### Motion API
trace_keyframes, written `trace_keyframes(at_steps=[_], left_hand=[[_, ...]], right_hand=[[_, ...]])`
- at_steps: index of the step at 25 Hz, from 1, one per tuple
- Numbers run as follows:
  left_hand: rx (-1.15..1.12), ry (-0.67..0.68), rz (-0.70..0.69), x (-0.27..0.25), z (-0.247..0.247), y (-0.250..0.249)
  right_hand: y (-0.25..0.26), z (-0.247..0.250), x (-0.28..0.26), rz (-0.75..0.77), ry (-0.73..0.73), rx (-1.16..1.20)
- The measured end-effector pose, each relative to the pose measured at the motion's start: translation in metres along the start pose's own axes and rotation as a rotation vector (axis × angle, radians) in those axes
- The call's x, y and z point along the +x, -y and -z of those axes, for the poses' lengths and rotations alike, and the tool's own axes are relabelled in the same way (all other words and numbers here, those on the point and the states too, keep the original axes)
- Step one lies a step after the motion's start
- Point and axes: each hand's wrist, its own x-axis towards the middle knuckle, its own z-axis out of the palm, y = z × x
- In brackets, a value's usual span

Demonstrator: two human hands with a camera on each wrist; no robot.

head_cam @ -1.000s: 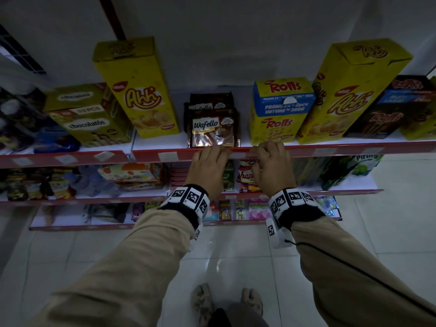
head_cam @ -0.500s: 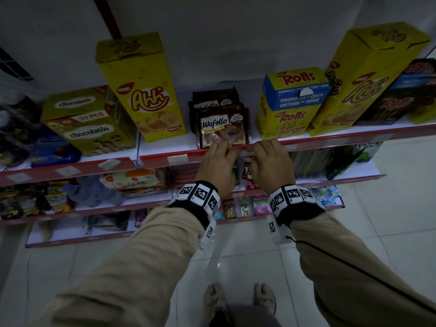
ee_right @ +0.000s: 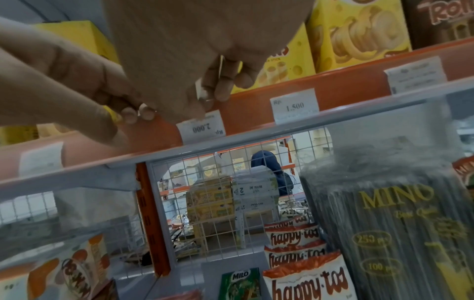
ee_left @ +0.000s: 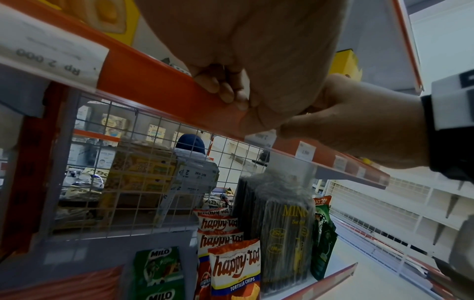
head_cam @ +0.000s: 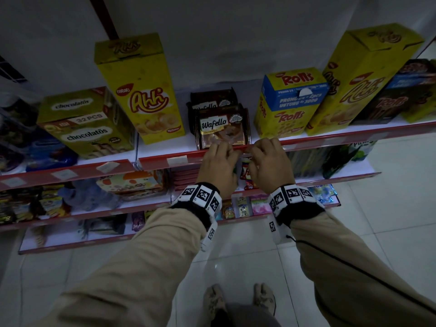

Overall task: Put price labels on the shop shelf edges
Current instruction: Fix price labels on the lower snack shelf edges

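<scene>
Head view: both hands at the red shelf edge [head_cam: 330,138] of the top shelf, just below the Wafello pack [head_cam: 223,128]. Left hand [head_cam: 218,165] and right hand [head_cam: 271,165] side by side, nearly touching, fingers curled over the edge. A label [head_cam: 177,160] already sits on the edge to the left of the hands; the one being handled is hidden by the fingers here. Ahh box [head_cam: 141,90] and Rolls box [head_cam: 290,105] flank the pack.

Left wrist view: left fingers [ee_left: 218,89] curled, tips on the orange edge strip [ee_left: 153,81]. Right hand [ee_left: 354,121] meets it, thumb pressed in. Whether the left hand pinches anything: cannot tell. A "Rp 2.000" label [ee_left: 51,54] on the strip further along.

Right wrist view: right fingers [ee_right: 220,85] curled, pinching a small white label [ee_right: 202,94] against the strip [ee_right: 246,113]. Left fingertips [ee_right: 133,111] touch the strip beside it. Below, an upside-down "2.000" label [ee_right: 202,127]; a "1.500" label [ee_right: 295,105] to its right.
</scene>
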Motion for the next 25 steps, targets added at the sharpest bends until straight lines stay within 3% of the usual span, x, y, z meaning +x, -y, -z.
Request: trace_keyframes(at_steps=[4, 8, 10, 12, 14, 16, 21, 25], left_hand=[[0.076, 0.01, 0.007, -0.002, 0.002, -0.001], [0.123, 0.013, -0.014, 0.001, 0.01, 0.001], [0.107, 0.051, 0.015, 0.004, 0.011, 0.005], [-0.008, 0.053, 0.067, 0.005, 0.011, 0.01], [-0.161, 0.007, 0.094, 0.005, 0.011, 0.014], [-0.26, -0.043, 0.095, 0.004, 0.011, 0.017], [-0.44, -0.134, 0.166, 0.008, 0.011, 0.015], [-0.341, -0.12, 0.187, 0.01, 0.009, 0.015]], right_hand=[[0.002, 0.0, 0.006, -0.065, 0.104, -0.026], [-0.005, 0.002, 0.013, -0.161, 0.108, 0.158], [-0.01, 0.003, 0.015, -0.199, 0.045, 0.328], [-0.009, 0.005, 0.016, -0.336, -0.086, 0.503], [-0.006, 0.006, 0.018, -0.476, -0.209, 0.661], [-0.001, 0.006, 0.018, -0.565, -0.228, 0.802], [0.017, 0.006, 0.012, -0.568, -0.113, 1.044], [0.021, 0.003, 0.008, -0.501, -0.057, 1.023]])
